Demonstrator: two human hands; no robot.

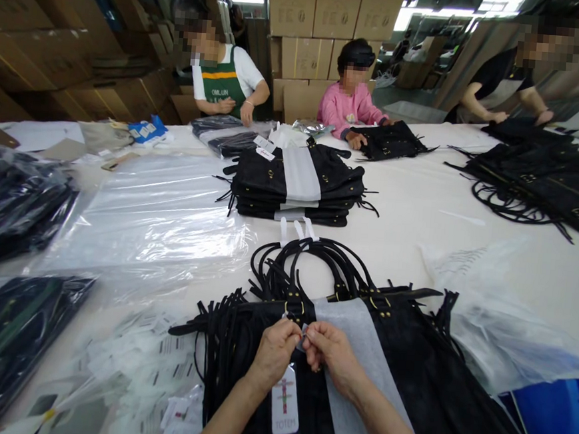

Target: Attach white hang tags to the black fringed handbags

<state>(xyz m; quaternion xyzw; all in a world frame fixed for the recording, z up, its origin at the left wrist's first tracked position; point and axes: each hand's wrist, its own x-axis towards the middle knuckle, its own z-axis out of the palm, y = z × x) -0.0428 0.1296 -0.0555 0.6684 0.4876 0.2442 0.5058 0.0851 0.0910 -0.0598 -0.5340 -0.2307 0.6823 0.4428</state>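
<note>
A black handbag (437, 376) with gold buckles and fringed ties lies in front of me, its looped handles (317, 246) pointing away. A pale grey paper strip (361, 329) runs across its middle. My left hand (278, 350) and my right hand (331, 354) meet just below the left buckle, both pinched. Between the fingertips shows a small greyish piece (302, 338), too small to name. Below my left hand hangs a white swing tag (285, 404) reading TOTEM. How the tag is fastened is hidden by the fingers.
Stacked black bags (297, 177) stand ahead. Clear plastic bags (159, 213) and loose labels (142, 366) lie left; bagged goods (9, 208) sit at the far left. More black bags (548, 177) are at right, above a blue bin (554, 425). Several people work across the table.
</note>
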